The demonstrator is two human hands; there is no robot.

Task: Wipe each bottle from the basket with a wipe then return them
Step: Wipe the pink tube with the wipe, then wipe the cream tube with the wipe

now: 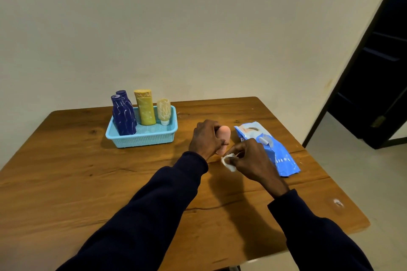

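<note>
My left hand (206, 138) grips a small peach-pink bottle (224, 134) just above the wooden table, right of the basket. My right hand (251, 158) pinches a crumpled white wipe (229, 160) against the bottle's lower end. The light blue basket (143, 139) stands at the back left of the table. It holds two dark blue bottles (123, 116), a yellow tube (144, 106) and a small cream tube (164, 110), all upright.
A blue pack of wipes (267, 149) lies flat just right of my hands. The wooden table (77, 171) ends near the pack on the right. A dark doorway (378, 72) opens at the far right, and a plain wall is behind.
</note>
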